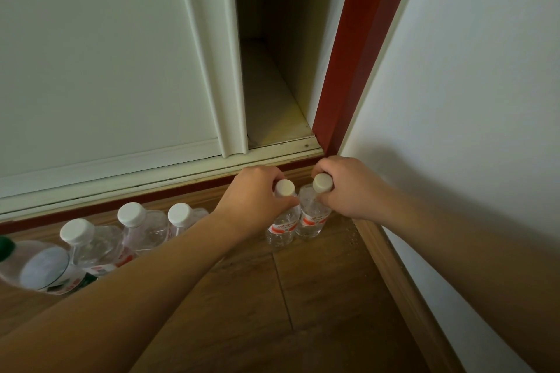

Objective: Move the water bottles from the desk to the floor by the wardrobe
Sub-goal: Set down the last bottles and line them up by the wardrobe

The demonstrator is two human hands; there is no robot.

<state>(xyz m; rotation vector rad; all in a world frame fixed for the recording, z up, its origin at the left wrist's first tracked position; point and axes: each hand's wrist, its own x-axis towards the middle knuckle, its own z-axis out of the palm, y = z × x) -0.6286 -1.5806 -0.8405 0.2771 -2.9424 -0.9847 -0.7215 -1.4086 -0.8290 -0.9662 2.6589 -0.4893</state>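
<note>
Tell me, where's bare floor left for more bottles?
Bare wood floor lies between the forearms, bounded by the skirting on the right. It is crowded along the wardrobe sill: bottles line it, and the left hand and right hand each hold one.

green-capped bottle (36,266) cropped at left edge

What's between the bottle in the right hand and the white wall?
Only the right hand gripping that bottle, then bare wooden floor up to the wall, in the head view.
</note>
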